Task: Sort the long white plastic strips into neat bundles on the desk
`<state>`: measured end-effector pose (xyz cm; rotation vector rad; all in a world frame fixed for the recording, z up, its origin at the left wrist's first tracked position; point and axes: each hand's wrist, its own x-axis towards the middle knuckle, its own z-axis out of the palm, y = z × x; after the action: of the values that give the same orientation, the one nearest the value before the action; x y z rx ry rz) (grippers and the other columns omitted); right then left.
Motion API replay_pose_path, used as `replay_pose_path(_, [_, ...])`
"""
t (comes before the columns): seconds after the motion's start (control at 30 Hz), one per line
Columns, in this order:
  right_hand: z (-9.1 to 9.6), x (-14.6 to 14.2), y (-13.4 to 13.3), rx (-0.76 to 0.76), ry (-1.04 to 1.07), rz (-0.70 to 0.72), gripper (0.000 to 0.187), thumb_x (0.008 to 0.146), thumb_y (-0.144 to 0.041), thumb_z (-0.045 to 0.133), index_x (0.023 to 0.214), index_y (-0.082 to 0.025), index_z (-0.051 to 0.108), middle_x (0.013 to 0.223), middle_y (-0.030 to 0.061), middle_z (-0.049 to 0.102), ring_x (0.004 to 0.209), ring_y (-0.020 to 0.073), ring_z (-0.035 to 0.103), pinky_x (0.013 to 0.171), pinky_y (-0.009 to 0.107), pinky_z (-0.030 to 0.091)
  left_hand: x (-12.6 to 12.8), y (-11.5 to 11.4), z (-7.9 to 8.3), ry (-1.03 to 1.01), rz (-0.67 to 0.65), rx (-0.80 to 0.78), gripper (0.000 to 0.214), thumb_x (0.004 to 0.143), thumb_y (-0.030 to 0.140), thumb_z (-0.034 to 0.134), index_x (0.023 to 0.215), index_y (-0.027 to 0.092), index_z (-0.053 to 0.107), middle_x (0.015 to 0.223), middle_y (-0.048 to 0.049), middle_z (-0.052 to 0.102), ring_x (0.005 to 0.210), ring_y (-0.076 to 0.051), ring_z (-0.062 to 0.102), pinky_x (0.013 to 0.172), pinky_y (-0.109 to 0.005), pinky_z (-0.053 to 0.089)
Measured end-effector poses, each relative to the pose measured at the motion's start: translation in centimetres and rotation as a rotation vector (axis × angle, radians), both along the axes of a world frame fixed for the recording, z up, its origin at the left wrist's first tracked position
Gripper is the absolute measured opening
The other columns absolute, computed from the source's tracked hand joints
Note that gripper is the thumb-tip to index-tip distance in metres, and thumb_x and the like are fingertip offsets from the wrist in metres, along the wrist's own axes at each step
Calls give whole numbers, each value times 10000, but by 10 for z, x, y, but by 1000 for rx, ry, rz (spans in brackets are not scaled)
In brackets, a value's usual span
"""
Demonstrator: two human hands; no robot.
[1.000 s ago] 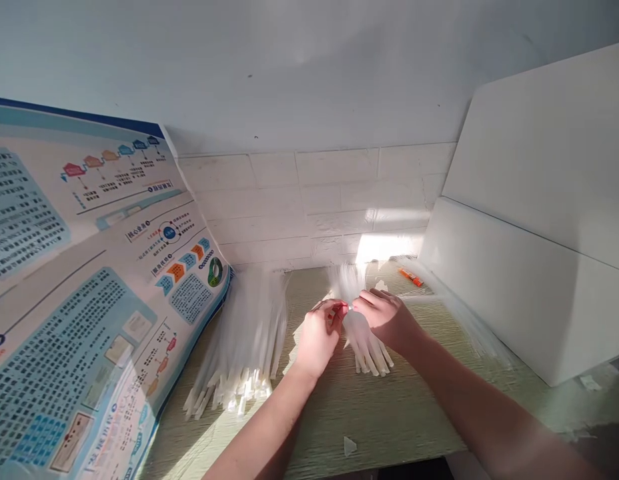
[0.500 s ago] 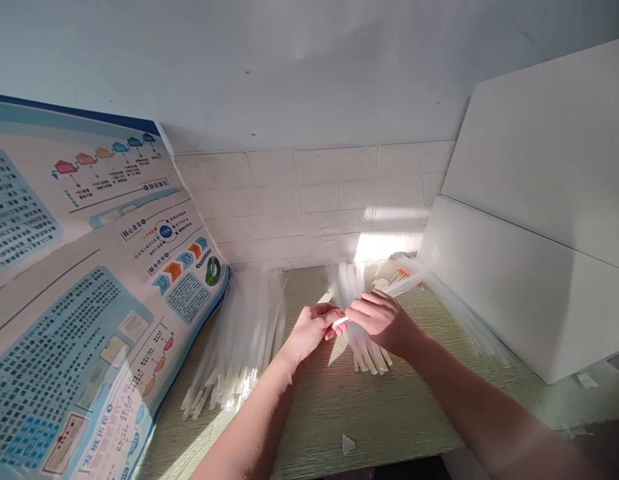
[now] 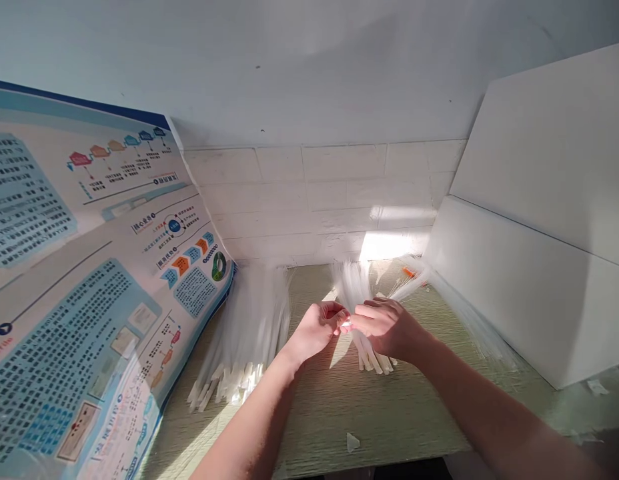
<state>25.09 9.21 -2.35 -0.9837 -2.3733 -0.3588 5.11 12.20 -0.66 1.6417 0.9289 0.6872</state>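
My left hand and my right hand meet over the middle of the table, fingertips pinched together. Between them is a small white piece, mostly covered by the fingers; it looks like the wrapped end of a bundle of clear strands. Just behind and under my right hand lies a bunch of clear, thin strands with white wrapped ends toward me. To the left, a larger pile of similar strand bundles lies with its white ends facing the near edge.
A printed poster sheet stands along the left side. White panels lean at the right, with loose clear strands along their foot. An orange item lies at the back. A white scrap sits near the table's front edge.
My fingers have closed in around the small white piece, so less of it shows. The whole view has shifted slightly; the piles lie as before.
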Motion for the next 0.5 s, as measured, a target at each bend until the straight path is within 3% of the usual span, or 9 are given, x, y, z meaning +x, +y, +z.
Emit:
replay_pose_path(0.13, [-2,0,-1,-107,59,-15,268,958,-151,487,692,-171,514,652,-22,447,603,119,251,623,293,223,5,-3,-4,77,55,123,274,951,391,533,872,147,631,769,-32,640,705,-147,556,673,-263,437])
replay_pose_path(0.3, [-2,2,-1,-251,135,-136,276,941,-142,463,666,-166,469,618,-32,406,590,115,209,617,295,199,10,-7,-7,174,102,333,247,982,384,502,923,169,609,755,-14,604,658,-147,518,651,-275,435])
replay_pose_path(0.5, [4,2,-1,-400,176,-221,310,937,-183,471,630,-168,433,587,-41,417,569,114,222,580,285,176,11,-7,-10,193,109,576,163,1001,266,478,984,190,621,981,-74,654,958,-218,595,868,-347,477])
